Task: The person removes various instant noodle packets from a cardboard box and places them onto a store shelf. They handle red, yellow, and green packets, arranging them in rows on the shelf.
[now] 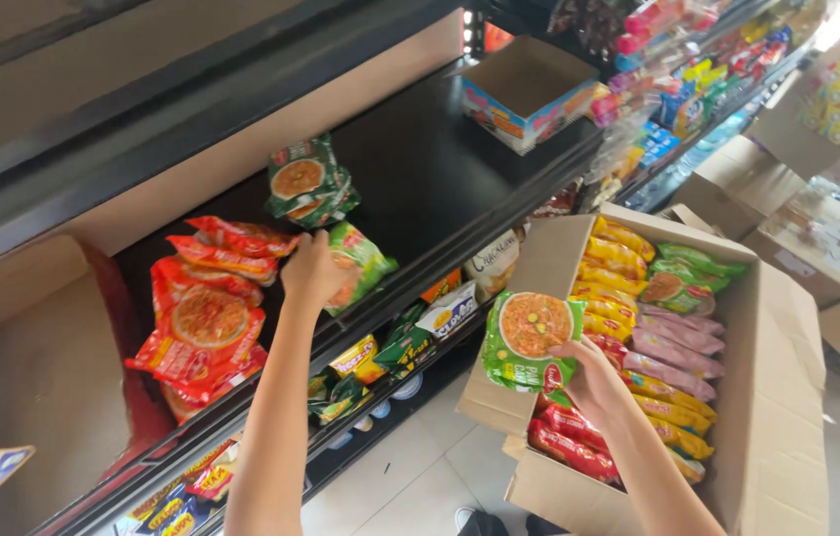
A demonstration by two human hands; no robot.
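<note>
black shop shelving [440, 169], pale tiled floor [410, 476], cardboard boxes [738, 189] stacked beyond, bright daylight

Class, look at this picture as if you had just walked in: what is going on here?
A person stands at a dark shop shelf. The left hand presses on a green noodle packet lying on the shelf, next to a pile of red noodle packets. The right hand holds another green noodle packet above an open cardboard box filled with rows of yellow, pink, red and green packets.
</note>
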